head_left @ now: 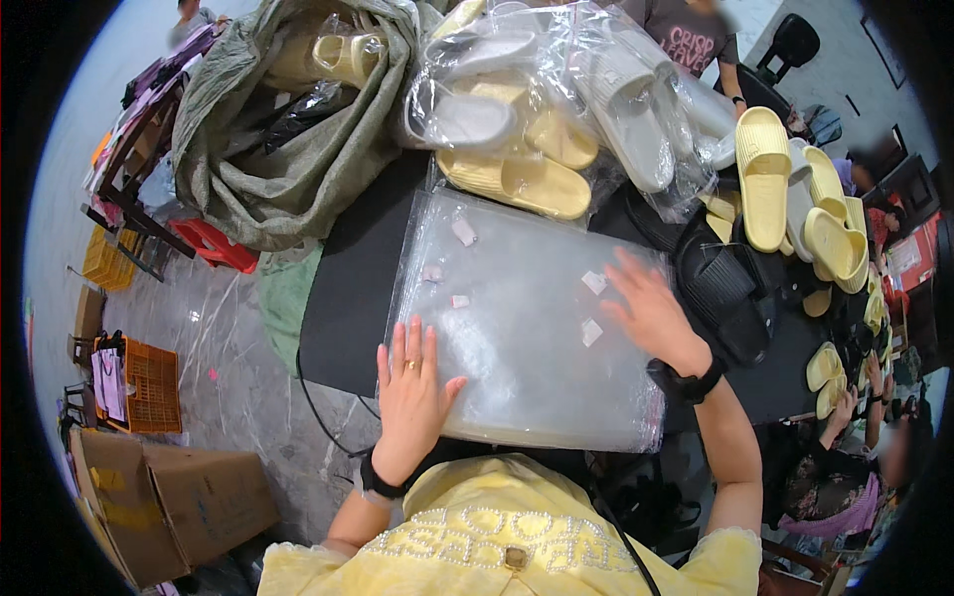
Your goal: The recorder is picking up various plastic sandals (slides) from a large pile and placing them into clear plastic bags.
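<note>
A stack of clear plastic bags (527,348) lies flat on the black table in front of me. Several small pinkish-white paper slips (464,232) are scattered over its top. My left hand (409,397) rests at the stack's left side, fingers stretched out and holding nothing. Over the right part of the stack is my right hand (651,310), its fingers spread beside two of the slips. Just right of that hand sit black slide sandals (730,288). Beyond the bags lies a yellow slide sandal (517,185), below bagged grey and yellow slides (462,119).
A grey-green sack (238,189) holding bagged slides stands at the far left. Yellow slides (763,179) are piled along the right. Cardboard boxes (199,497), an orange crate (149,387) and a red stool (214,245) are on the floor at left. Other people work beyond and at right.
</note>
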`<control>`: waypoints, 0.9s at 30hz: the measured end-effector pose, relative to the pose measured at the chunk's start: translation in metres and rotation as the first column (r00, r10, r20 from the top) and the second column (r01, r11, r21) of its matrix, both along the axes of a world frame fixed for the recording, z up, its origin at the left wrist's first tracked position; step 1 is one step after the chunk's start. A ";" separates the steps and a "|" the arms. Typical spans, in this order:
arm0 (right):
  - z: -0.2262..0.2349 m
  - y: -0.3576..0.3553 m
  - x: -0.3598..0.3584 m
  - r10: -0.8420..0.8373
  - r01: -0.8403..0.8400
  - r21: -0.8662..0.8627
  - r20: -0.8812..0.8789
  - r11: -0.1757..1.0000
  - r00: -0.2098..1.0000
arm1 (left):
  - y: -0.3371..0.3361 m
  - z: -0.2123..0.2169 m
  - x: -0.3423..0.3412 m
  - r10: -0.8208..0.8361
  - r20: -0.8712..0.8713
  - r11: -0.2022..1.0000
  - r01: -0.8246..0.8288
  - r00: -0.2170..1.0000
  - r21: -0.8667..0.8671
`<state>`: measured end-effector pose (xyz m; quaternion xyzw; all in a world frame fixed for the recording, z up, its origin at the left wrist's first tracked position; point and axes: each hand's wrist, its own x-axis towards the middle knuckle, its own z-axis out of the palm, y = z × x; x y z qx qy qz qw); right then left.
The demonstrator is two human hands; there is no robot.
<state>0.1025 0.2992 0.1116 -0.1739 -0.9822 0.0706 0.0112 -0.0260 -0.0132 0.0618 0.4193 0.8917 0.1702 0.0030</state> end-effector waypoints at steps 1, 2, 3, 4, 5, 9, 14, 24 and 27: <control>0.012 -0.013 -0.017 0.128 -0.128 -0.052 -0.007 0.990 0.992 | -0.004 0.004 0.003 0.056 -0.043 0.998 -0.056 0.998 -0.019; 0.022 -0.024 -0.031 0.251 -0.252 -0.098 -0.018 0.963 0.968 | -0.008 0.010 0.010 0.091 0.020 0.996 -0.091 0.996 -0.004; 0.029 -0.031 -0.043 0.254 -0.255 -0.088 -0.022 0.963 0.967 | -0.012 0.005 0.014 0.093 0.013 0.996 -0.093 0.996 0.005; 0.037 -0.036 -0.053 0.318 -0.320 -0.119 -0.035 0.940 0.947 | -0.016 -0.001 0.021 0.125 0.055 0.992 -0.124 0.991 -0.015; 0.044 -0.039 -0.063 0.380 -0.383 -0.148 -0.049 0.912 0.924 | -0.019 -0.008 0.025 0.156 0.096 0.988 -0.153 0.983 -0.036; 0.060 -0.034 -0.113 0.299 -0.301 0.036 -0.289 0.953 0.910 | -0.022 -0.021 0.030 0.170 0.044 0.985 -0.170 0.984 0.008; 0.056 0.005 -0.168 0.104 0.099 0.186 -0.834 0.978 0.541 | -0.020 -0.023 0.031 0.163 0.041 0.986 -0.164 0.986 0.016; 0.112 0.001 -0.160 -0.341 -0.466 -0.755 -0.636 0.462 0.693 | -0.013 -0.013 0.027 0.133 -0.015 0.991 -0.133 0.991 -0.013; 0.143 -0.015 -0.116 -0.341 -0.517 -0.768 -0.634 0.378 0.694 | -0.016 -0.016 0.025 0.141 -0.013 0.990 -0.142 0.990 -0.021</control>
